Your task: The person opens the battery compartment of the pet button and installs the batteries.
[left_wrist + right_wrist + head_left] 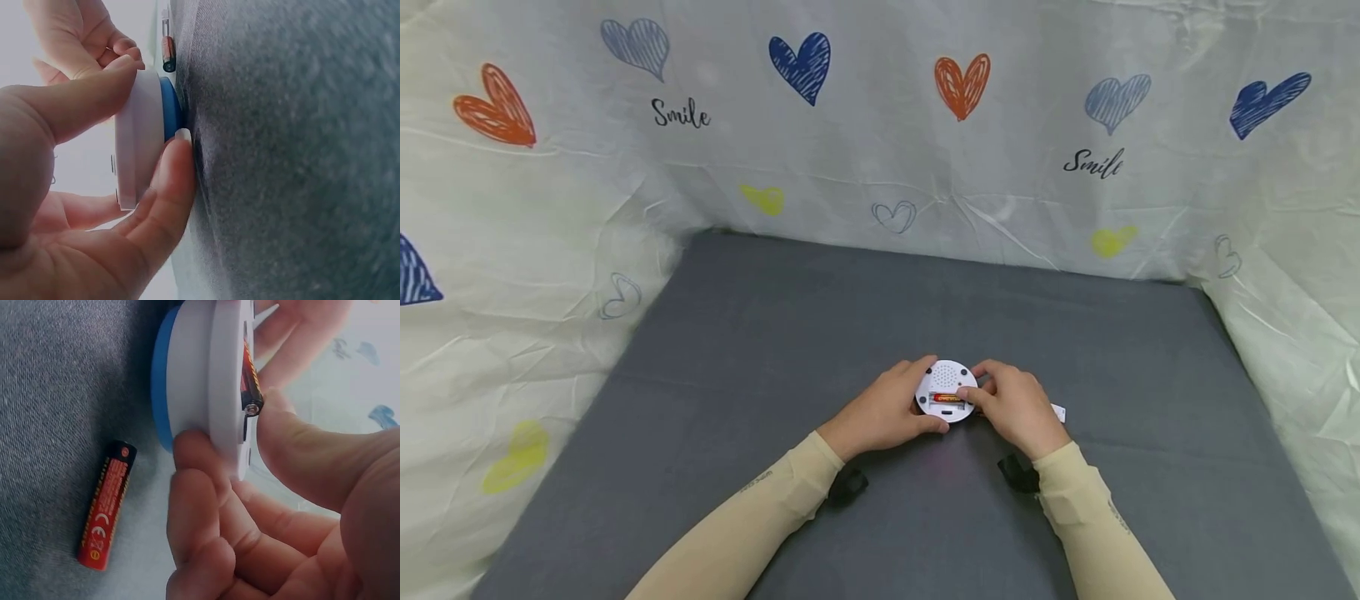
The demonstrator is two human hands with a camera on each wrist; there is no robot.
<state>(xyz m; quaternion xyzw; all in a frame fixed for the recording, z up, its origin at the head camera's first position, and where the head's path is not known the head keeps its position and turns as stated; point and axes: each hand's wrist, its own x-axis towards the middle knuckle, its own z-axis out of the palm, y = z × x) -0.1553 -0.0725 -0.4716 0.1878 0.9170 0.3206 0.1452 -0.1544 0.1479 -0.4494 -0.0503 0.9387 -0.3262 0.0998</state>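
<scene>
Our right hand point(262, 512) and left hand point(81, 187) are pinching the round white device point(206, 381), fingers curled at its rim. Only the right wrist view is showing a loose red battery point(106, 503) beside our fingertips point(190, 456); its print is unreadable.

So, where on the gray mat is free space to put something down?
The gray mat is bare behind the round white device up to the heart-print cloth, and at far left and right. It is crowded around both hands, where a loose battery lies.
</scene>
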